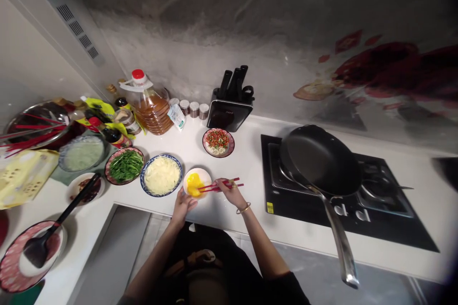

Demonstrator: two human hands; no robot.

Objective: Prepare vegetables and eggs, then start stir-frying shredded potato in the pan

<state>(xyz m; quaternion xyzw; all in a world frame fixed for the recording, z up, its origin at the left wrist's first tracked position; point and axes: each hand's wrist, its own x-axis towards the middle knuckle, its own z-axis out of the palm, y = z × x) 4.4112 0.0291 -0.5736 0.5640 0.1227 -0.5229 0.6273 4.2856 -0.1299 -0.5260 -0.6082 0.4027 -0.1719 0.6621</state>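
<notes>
A small white bowl (206, 174) with yellow egg (194, 184) in it is at the counter's front edge. My left hand (182, 206) grips the bowl's near left rim, fingers closed round it. Red chopsticks (236, 182) are pinched in my right hand (229, 191), their tips down in the egg. Left of the bowl stands a blue-rimmed plate of pale shreds (162, 175). A pink-rimmed plate of chopped green stalks (126, 165) sits beyond that. Behind the bowl is a plate of chopped red pieces and pale bits (218, 141).
A black frying pan (320, 157) rests on the gas hob (286, 200) at right, handle jutting past the front edge. A knife block (229, 113), an oil jug (152, 112) and several spice jars (193, 109) line the wall. A black spatula (39, 248) lies across a plate at left.
</notes>
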